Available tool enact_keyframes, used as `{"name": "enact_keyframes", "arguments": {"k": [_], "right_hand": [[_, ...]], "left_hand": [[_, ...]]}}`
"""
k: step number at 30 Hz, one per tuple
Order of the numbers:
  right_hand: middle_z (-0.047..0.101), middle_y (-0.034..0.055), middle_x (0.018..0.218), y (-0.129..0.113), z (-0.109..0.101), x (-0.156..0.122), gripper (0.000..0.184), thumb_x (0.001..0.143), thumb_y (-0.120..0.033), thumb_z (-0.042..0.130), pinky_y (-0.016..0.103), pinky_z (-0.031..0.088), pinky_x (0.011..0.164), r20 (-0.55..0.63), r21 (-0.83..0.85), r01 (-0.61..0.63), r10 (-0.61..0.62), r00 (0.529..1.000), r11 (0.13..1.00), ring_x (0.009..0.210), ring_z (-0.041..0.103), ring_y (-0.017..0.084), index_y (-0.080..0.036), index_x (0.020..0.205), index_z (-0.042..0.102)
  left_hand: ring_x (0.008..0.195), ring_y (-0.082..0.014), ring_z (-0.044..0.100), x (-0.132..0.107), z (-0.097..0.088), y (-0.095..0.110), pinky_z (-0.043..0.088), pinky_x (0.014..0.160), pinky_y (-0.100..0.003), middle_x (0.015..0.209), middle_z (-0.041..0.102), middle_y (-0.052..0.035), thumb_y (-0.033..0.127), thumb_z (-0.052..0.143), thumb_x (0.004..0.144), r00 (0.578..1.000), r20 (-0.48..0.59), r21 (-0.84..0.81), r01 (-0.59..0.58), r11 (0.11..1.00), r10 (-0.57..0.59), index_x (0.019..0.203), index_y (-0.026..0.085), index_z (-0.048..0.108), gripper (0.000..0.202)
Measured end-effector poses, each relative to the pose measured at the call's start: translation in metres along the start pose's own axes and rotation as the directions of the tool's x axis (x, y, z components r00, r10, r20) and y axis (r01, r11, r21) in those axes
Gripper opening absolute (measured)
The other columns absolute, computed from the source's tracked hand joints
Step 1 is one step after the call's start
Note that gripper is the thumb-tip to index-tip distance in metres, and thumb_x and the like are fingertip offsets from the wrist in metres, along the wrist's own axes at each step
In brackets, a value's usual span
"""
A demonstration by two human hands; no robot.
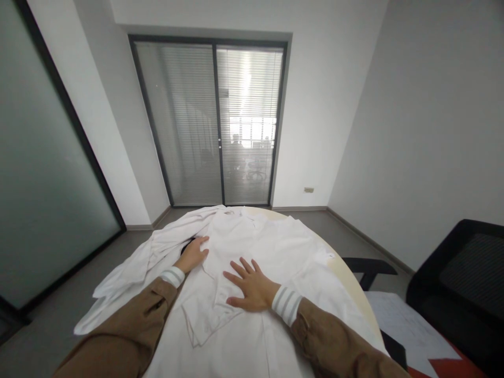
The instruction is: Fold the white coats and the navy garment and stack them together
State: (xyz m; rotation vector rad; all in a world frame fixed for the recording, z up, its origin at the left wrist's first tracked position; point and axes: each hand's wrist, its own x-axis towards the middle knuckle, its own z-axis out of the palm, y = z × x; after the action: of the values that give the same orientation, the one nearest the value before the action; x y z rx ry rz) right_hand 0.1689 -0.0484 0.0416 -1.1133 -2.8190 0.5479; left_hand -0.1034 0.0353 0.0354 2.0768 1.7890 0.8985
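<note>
A white long-sleeved garment (268, 247) lies spread over a round table (356, 286), its cloth lightly creased. My right hand (252, 286) rests palm down on its middle, fingers spread wide. To the left, my left hand (193, 254) lies along the garment's side, thumb and forefinger apart; its other fingers are partly hidden. Just beside that hand a small dark patch shows between the layers of cloth. A folded-over piece of the garment, like a sleeve end, lies below and left of my right hand. More white cloth (134, 265) drapes over the table's left side.
At the right stands a black office chair (460, 294) with an armrest close to the table. Papers (409, 320) and something red lie by its seat. Ahead is a glass door (216, 126) with blinds, and a frosted glass panel (47, 157) stands at the left.
</note>
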Motion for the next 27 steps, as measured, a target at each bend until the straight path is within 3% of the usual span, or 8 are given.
{"name": "enact_keyframes", "arguments": {"k": [8,11,14,18,24,27], "right_hand": [[0.010,0.0127,0.167,0.001,-0.001,-0.005,0.093,0.083,-0.083,0.040,0.075,0.003,0.112,0.042,0.002,0.011,-0.011,0.999,1.000,0.151,-0.001,0.046,-0.032,0.159,0.021],[0.024,0.0144,0.164,0.001,-0.006,-0.005,0.095,0.078,-0.083,0.049,0.074,0.016,0.110,0.011,-0.019,0.034,-0.033,0.999,0.999,0.148,0.015,0.048,-0.031,0.155,0.032],[0.044,0.0150,0.152,0.006,-0.011,0.001,0.071,0.090,-0.068,0.047,0.061,0.034,0.107,-0.116,-0.040,0.010,-0.015,0.993,0.999,0.136,0.041,0.040,-0.026,0.148,0.044],[0.045,0.0175,0.150,0.022,-0.017,0.017,0.060,0.095,-0.050,0.050,0.047,0.042,0.104,-0.181,-0.050,-0.043,0.033,0.983,0.998,0.127,0.050,0.032,-0.018,0.145,0.046],[0.062,0.0153,0.131,0.040,-0.031,0.049,0.053,0.090,-0.042,0.058,0.041,0.048,0.096,-0.119,-0.063,-0.074,0.067,0.991,0.995,0.116,0.060,0.030,-0.018,0.137,0.054],[0.059,0.0151,0.136,0.045,-0.039,0.069,0.052,0.091,-0.038,0.057,0.042,0.047,0.098,-0.166,-0.055,-0.140,0.130,0.977,0.989,0.118,0.060,0.030,-0.018,0.139,0.054]], "left_hand": [[0.133,-0.0268,0.053,0.005,-0.003,0.031,0.034,0.118,-0.042,0.141,0.058,-0.0155,0.021,0.058,0.074,0.997,0.034,-0.043,-0.073,0.996,0.074,0.133,0.009,0.057,0.060],[0.136,-0.0252,0.049,0.000,0.006,0.046,0.033,0.119,-0.040,0.145,0.053,-0.0167,0.018,0.057,0.077,0.990,0.035,-0.057,-0.132,0.990,0.134,0.137,0.008,0.054,0.061],[0.135,-0.0245,0.050,-0.001,0.013,0.052,0.034,0.118,-0.040,0.144,0.054,-0.0166,0.014,0.056,0.078,0.986,-0.019,-0.059,-0.165,0.985,0.164,0.138,0.009,0.052,0.060],[0.130,-0.0239,0.055,0.000,0.018,0.038,0.038,0.115,-0.038,0.139,0.059,-0.0139,0.018,0.058,0.082,0.996,-0.086,-0.037,-0.014,0.999,0.011,0.136,0.012,0.054,0.054],[0.124,-0.0266,0.059,-0.007,0.022,0.002,0.041,0.111,-0.039,0.132,0.064,-0.0129,0.009,0.051,0.083,0.984,-0.117,0.005,0.136,0.991,-0.135,0.120,0.013,0.065,0.040],[0.120,-0.0269,0.061,-0.009,0.023,-0.004,0.042,0.110,-0.040,0.130,0.066,-0.0109,0.013,0.051,0.086,0.977,-0.146,0.007,0.160,0.987,-0.157,0.117,0.016,0.065,0.035]]}}
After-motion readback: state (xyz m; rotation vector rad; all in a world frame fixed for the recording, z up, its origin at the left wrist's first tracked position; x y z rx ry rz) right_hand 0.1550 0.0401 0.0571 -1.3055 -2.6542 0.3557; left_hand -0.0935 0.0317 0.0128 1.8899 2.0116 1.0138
